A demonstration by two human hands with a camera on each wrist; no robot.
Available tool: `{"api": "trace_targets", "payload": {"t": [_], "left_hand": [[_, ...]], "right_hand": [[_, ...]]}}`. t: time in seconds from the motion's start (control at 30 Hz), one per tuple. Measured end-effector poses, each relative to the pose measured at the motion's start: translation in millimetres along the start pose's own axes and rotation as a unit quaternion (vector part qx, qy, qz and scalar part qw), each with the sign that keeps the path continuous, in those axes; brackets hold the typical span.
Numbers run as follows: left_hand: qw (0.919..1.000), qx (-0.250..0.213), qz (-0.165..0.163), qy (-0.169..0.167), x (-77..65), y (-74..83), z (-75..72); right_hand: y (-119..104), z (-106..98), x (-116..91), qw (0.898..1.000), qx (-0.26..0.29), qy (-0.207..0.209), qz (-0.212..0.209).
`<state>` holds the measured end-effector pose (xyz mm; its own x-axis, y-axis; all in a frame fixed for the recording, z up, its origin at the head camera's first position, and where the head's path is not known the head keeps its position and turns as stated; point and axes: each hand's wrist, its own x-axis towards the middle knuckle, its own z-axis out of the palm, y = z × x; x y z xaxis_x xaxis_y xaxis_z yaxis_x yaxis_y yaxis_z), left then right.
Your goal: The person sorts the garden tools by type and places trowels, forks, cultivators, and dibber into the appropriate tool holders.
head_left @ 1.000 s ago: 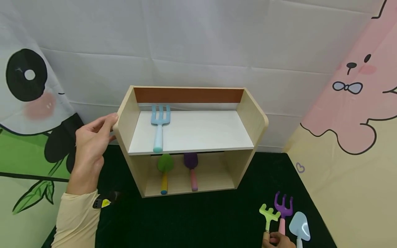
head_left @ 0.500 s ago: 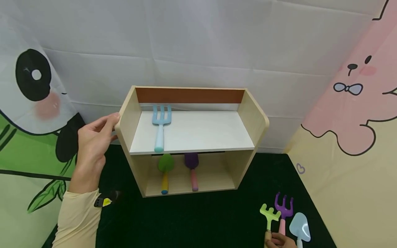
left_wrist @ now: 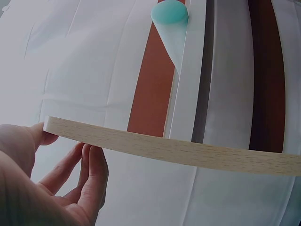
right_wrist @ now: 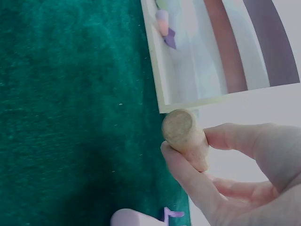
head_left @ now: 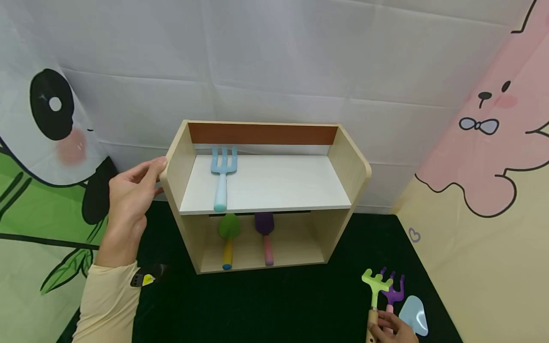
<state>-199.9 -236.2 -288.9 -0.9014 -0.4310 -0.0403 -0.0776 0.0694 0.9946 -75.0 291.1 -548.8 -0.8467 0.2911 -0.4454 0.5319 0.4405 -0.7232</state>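
Observation:
My left hand (head_left: 130,209) holds the left side panel of a small two-tier wooden shelf (head_left: 287,183), thumb on one face and fingertips against the other in the left wrist view. Low at the right, my right hand (head_left: 394,328) pinches the wooden handle (right_wrist: 181,127) of a light green toy hand rake (head_left: 376,286). The rake's head overlaps a purple toy fork (head_left: 395,295) with a pink handle. Beside them lies a pale blue toy trowel (head_left: 414,314), its handle hidden by the hand.
On the white upper tier lies a light blue toy fork (head_left: 221,183). The lower tier bears a green toy shovel (head_left: 229,233) with a yellow handle and a purple one (head_left: 266,233) with a pink handle. Dark green cloth (head_left: 257,305) covers the table; printed cloth walls surround it.
My right hand has moved slightly up and right with the green rake, whose head now overlaps the purple fork and shows more handle. The left hand keeps its hold on the shelf.

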Motion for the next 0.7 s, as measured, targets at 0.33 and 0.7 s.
{"api": "trace_targets", "payload": {"t": [0.33,0.7], "left_hand": [[1.0000,-0.007,0.005,0.003,-0.5,0.2,0.0],[1.0000,-0.004,0.005,0.002,-0.3,-1.0,0.3]], "right_hand": [[-28,-6,-19,0.999,0.016,0.014,-0.039],[-63,-10,-42,0.995,0.038,0.030,-0.087]]}}
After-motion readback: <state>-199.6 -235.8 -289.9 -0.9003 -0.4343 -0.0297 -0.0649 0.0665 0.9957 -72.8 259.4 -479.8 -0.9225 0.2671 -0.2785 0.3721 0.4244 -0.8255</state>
